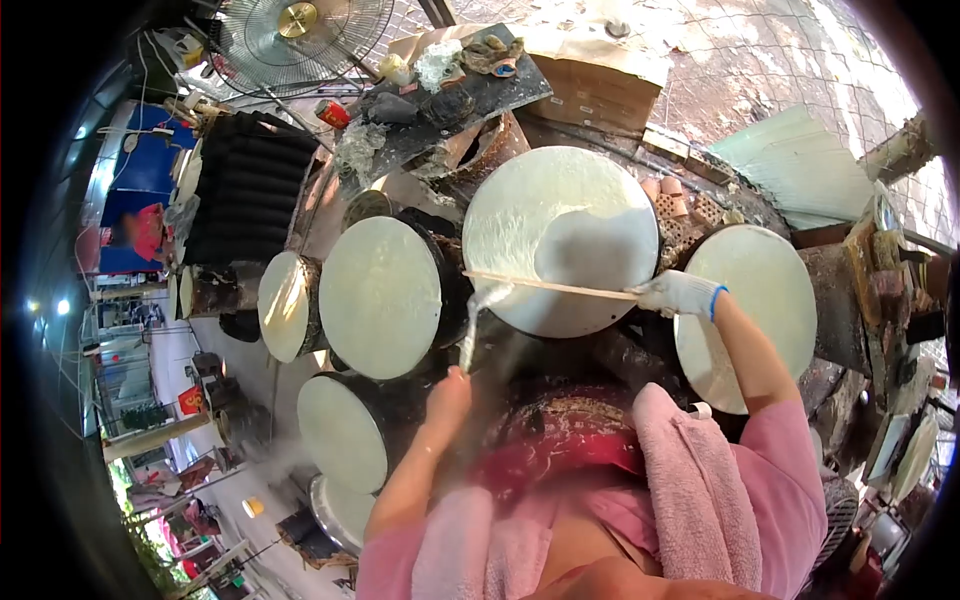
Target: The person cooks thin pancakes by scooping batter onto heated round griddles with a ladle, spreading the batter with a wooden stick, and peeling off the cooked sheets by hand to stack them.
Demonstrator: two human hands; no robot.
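**Stick and pale tool over the middle round top**

The left hand (445, 402) is wrapping its fingers around a pale, wet-looking tool (470, 335); the gloved right hand (670, 292) is pinching a thin stick (570, 288) over the large round top (510, 205), upper centre. That top is showing cloudy white at left and a greyer patch at right; work there seems partway, the remainder unclear. Other round tops (380, 297) are standing left and right.
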